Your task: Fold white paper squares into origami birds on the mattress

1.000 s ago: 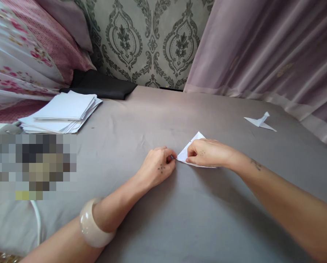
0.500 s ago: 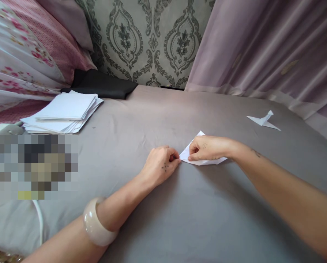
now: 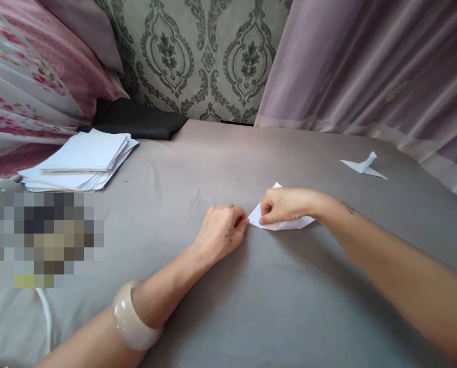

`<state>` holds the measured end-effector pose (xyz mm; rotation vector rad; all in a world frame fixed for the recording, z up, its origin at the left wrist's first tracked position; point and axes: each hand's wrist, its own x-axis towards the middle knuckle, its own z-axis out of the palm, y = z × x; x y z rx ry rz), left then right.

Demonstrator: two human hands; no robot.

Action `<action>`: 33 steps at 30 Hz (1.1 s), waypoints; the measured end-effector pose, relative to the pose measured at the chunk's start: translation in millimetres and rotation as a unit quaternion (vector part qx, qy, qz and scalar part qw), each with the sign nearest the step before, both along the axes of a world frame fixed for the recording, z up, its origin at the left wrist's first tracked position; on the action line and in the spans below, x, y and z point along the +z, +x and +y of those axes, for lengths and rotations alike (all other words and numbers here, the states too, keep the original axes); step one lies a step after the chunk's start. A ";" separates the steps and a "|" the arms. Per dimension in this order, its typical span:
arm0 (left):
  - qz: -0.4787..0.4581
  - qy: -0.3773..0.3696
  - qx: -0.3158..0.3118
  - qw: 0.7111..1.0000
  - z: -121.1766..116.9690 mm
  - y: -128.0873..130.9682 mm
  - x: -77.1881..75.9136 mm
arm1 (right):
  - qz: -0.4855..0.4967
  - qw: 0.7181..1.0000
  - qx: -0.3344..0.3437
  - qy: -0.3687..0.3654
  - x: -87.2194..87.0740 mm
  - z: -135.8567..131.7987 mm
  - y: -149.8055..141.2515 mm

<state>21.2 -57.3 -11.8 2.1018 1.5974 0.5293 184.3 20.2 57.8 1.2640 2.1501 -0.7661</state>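
A white folded paper (image 3: 286, 223) lies on the grey bedsheet (image 3: 251, 301) in the middle of the view. My left hand (image 3: 223, 234) is curled, its fingertips pinching the paper's left tip. My right hand (image 3: 284, 205) lies over the paper with its fingers bent, pressing it down near the same tip. Most of the paper is hidden under my right hand. A pale bangle (image 3: 131, 317) sits on my left wrist.
A stack of white paper sheets (image 3: 81, 161) lies at the left. A finished folded paper figure (image 3: 364, 166) rests at the right near the mauve curtain (image 3: 366, 66). A black cloth (image 3: 136, 117) and floral pillows (image 3: 29, 76) are at the back left.
My right hand has slid a little along the paper and curled tighter over it. The left hand stays pinching the tip. The camera has shifted slightly.
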 end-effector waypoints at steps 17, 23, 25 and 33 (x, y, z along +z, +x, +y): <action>0.054 0.131 -0.162 0.977 -0.8 4.5 -9.2 | -0.008 1.000 0.009 0.013 -5.9 6.4 -2.7; 0.106 0.154 -0.260 0.947 -5.1 5.7 -4.9 | -0.018 1.000 0.012 0.017 -1.2 4.9 -6.9; 0.141 0.164 -0.277 0.936 -9.0 8.7 -2.2 | -0.022 1.000 0.012 0.017 -2.1 5.5 -8.2; 0.129 0.139 -0.240 0.952 -18.6 14.9 5.2 | 0.000 1.000 0.014 0.001 4.1 10.7 3.6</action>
